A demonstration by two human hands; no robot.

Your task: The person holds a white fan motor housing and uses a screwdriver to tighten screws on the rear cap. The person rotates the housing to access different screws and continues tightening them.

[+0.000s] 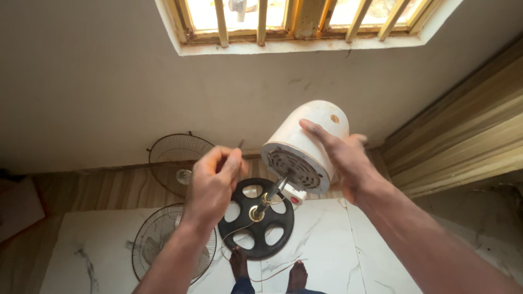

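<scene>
Head view: right hand [340, 158] grips white fan motor [305, 144]; left hand [215, 182] pinched, perhaps on wire; base [256, 228], two grilles [174, 158] below.

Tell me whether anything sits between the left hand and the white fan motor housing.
Nothing visible does. The left hand is raised just left of the white motor housing, which the right hand grips. Only open air separates them, with the metal shaft and black round base lower down.
</scene>
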